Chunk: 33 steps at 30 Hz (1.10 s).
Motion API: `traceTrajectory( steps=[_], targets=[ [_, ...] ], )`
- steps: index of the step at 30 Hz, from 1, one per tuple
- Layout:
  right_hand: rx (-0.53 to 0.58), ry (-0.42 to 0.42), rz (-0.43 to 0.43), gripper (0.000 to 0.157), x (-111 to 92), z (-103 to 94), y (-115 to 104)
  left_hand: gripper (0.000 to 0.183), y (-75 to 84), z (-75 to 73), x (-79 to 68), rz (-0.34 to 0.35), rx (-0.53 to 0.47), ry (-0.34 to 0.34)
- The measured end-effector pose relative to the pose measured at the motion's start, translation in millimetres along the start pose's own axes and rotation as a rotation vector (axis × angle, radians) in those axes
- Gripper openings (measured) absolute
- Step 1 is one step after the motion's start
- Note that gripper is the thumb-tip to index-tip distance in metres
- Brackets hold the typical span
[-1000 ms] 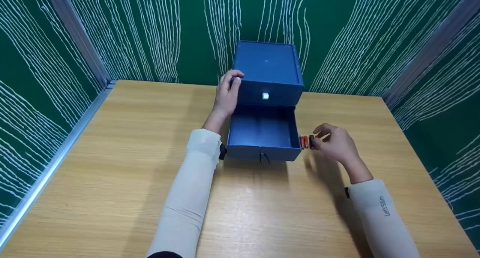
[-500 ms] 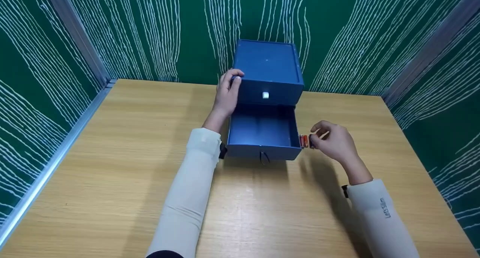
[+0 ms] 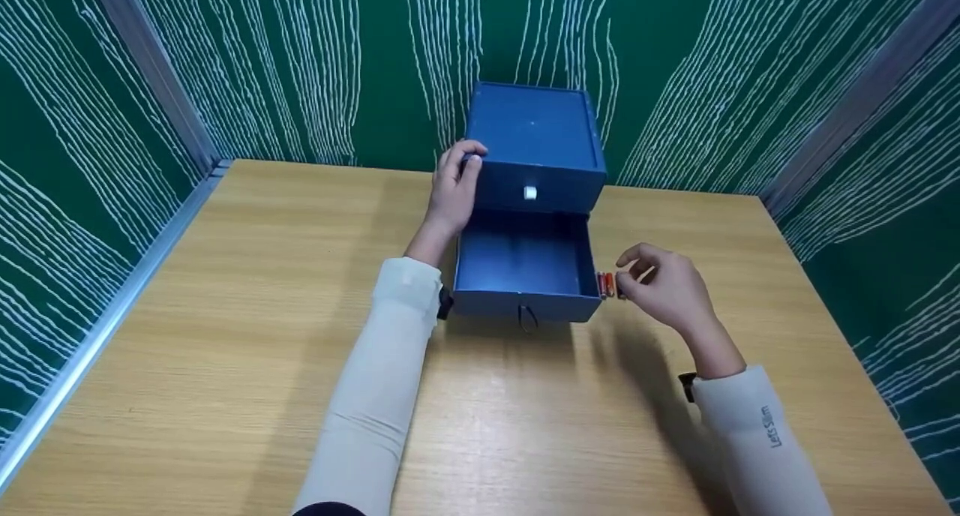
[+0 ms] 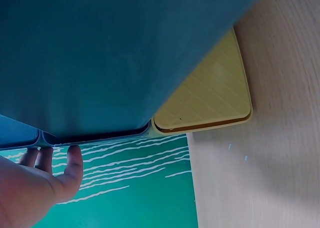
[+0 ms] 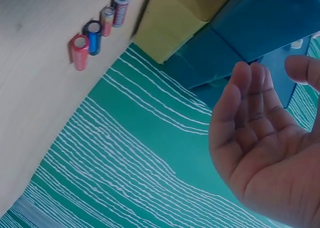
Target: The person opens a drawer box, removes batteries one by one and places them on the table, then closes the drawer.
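Observation:
My left hand [image 3: 454,190] grips the front left corner of a blue drawer cabinet [image 3: 536,122], thumb on its front and fingers over the top edge. Below, a blue drawer [image 3: 491,306] stands pulled out, with nothing inside. My right hand [image 3: 671,287] hovers right of that drawer, fingers loosely curved and thumb near the forefinger. In the right wrist view its palm holds nothing. Several batteries stand upright in a row on the table there: a red one [image 5: 80,53], a blue-and-black one [image 5: 93,40], a thin orange-red one [image 5: 107,21] and a dark one [image 5: 120,8].
A yellow bottom section [image 4: 210,82] lies under the pulled-out drawer, hidden in the head view. The upper drawer has a white knob [image 3: 530,193]; a black loop [image 3: 528,319] hangs from the lower one. Green walls with white lines [image 3: 660,66] border the wooden table [image 3: 262,313].
My right hand has shifted slightly left, toward the drawer, and now overlaps more of the battery row in the head view. My left hand and the cabinet have stayed put.

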State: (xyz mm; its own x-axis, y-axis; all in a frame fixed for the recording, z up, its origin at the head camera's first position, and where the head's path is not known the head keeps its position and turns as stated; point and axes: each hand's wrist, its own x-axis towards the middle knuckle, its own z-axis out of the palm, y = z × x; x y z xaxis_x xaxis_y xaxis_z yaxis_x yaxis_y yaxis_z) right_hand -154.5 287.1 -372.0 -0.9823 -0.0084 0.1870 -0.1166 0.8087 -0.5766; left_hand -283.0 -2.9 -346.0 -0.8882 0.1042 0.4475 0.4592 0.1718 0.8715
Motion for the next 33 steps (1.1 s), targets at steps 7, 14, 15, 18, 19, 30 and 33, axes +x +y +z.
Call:
traceTrajectory(
  steps=[7,14,15,18,19,30,33],
  targets=[
    [0.002,0.011,-0.030,0.014,-5,0.6,-10,0.022,-4.6,0.6,0.3,0.011,0.029,0.006],
    [-0.012,0.031,-0.073,0.009,-12,0.7,-16,0.021,-2.9,0.2,0.2,0.017,0.067,0.017],
    [-0.014,0.032,-0.074,0.009,-13,0.6,-17,0.021,-2.7,0.3,0.3,0.019,0.070,0.019],
    [-0.017,0.029,-0.077,0.010,-16,1.6,-20,0.021,-3.4,0.6,0.0,0.017,0.070,0.024],
    [-0.016,0.025,-0.076,0.011,-17,1.5,-21,0.021,-3.4,0.7,-0.2,0.011,0.066,0.023],
    [-0.014,0.018,-0.101,0.013,-24,-2.4,-33,0.024,10.8,-1.2,-6.4,-0.016,0.031,0.009],
    [-0.016,0.023,-0.125,0.011,-28,-3.2,-38,0.024,17.5,-1.6,-8.3,-0.011,0.016,0.009]
  ],
)
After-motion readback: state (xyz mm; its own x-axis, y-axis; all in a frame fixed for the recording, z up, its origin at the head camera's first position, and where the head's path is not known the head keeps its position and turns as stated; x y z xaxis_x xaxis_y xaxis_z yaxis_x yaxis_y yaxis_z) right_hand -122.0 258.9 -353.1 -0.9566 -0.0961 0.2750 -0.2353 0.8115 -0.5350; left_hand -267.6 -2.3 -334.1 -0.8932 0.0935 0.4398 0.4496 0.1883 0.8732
